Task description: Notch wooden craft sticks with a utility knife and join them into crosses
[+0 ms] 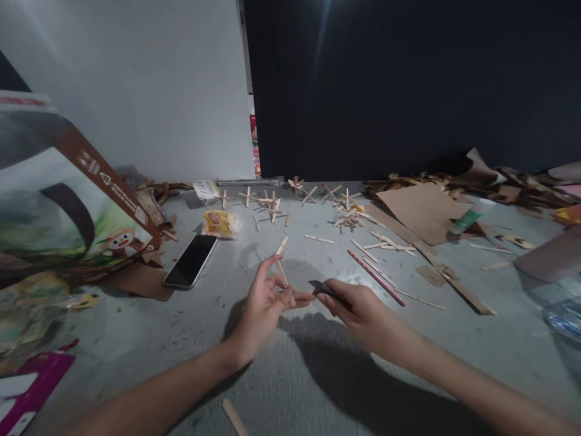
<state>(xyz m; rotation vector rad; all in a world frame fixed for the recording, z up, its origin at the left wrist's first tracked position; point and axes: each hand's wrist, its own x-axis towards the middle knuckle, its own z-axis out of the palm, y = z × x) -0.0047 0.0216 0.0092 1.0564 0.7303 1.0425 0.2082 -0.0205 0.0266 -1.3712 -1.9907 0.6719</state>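
Between the fingers of my left hand (267, 303), a thin wooden craft stick (282, 272) is pinched, tilted up and away from me. My right hand (363, 312) is closed around a dark utility knife (333, 292), its blade pointing left toward my left fingers. The blade looks apart from the stick. Both hands hover over the grey tabletop (272, 387). Beyond them lie several loose craft sticks (318, 239) and several small crossed-stick pieces (275, 207). A red pencil-like rod (376, 277) rests to the right of the knife.
A black phone (190, 261) and a yellow packet (219, 224) lie left. A large printed bag (68, 206) stands at far left, above a magenta object (39, 384). Cardboard pieces (420, 209), a glue tube (472, 216) and clear plastic (565, 318) are on the right.
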